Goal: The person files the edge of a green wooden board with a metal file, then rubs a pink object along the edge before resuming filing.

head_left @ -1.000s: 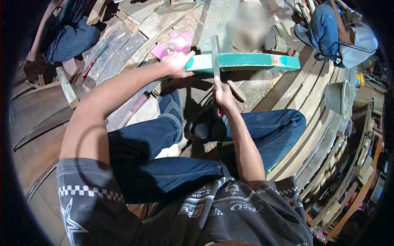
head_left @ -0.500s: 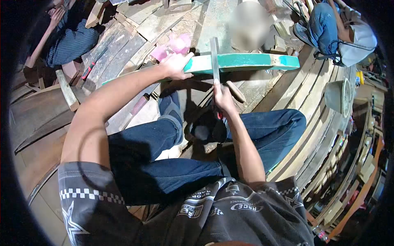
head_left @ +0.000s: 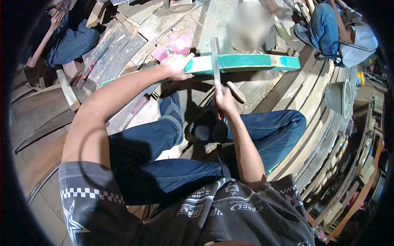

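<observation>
A curved wooden piece (head_left: 246, 61) with green and white paint lies crosswise in front of me, its right end pointing away to the right. My left hand (head_left: 177, 67) grips it near the middle, thumb and fingers around its edge. In my right hand (head_left: 224, 100) is a flat metal file (head_left: 215, 61), held by its handle, some red of which shows below the fist. The blade stands across the near face of the wood, just right of my left hand, and looks to be against it. My right fingers are closed; the palm side is hidden.
Planks (head_left: 295, 90) cover the floor. A red-handled tool (head_left: 89, 70) lies at left, and pink crumpled material (head_left: 178, 42) lies beyond my left hand. A pale bucket (head_left: 338, 97) stands at right. Other people sit at upper left (head_left: 74, 45) and upper right (head_left: 324, 28).
Almost nothing differs. The file and my right hand have shifted very slightly; my left hand stays on the wooden piece.
</observation>
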`<action>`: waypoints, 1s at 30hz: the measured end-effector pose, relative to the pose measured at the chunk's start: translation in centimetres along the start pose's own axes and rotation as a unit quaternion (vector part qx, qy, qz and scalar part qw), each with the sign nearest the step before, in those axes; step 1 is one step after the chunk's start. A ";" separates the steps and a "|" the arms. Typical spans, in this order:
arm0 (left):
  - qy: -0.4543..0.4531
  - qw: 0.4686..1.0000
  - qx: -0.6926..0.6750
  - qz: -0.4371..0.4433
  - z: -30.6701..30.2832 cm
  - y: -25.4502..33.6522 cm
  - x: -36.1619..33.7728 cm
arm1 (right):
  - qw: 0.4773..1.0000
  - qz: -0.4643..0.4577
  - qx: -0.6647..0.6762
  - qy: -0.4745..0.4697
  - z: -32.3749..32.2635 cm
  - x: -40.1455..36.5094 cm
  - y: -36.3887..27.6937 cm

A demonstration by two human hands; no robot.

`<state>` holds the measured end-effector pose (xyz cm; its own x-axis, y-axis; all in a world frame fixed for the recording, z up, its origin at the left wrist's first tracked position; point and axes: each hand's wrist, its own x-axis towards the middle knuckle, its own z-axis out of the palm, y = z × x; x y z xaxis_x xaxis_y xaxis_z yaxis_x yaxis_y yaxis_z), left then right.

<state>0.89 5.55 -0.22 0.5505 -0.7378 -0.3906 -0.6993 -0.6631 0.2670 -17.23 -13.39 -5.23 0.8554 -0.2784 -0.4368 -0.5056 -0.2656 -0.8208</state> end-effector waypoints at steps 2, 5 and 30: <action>-0.009 1.000 0.001 -0.006 -0.3 0.2 -0.1 | 1.000 0.018 -0.025 0.002 0.0 -1.9 3.1; -0.004 1.000 -0.004 0.003 0.1 0.0 0.3 | 0.999 -0.024 -0.017 0.013 -0.2 -1.4 2.7; -0.006 1.000 -0.015 0.002 0.7 -0.4 0.4 | 0.999 0.005 0.045 -0.001 0.7 0.9 -0.1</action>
<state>1.07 5.66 -1.14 0.5422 -0.7395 -0.3990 -0.6872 -0.6635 0.2958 -16.36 -12.94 -5.80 0.8506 -0.2796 -0.4453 -0.5019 -0.1790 -0.8462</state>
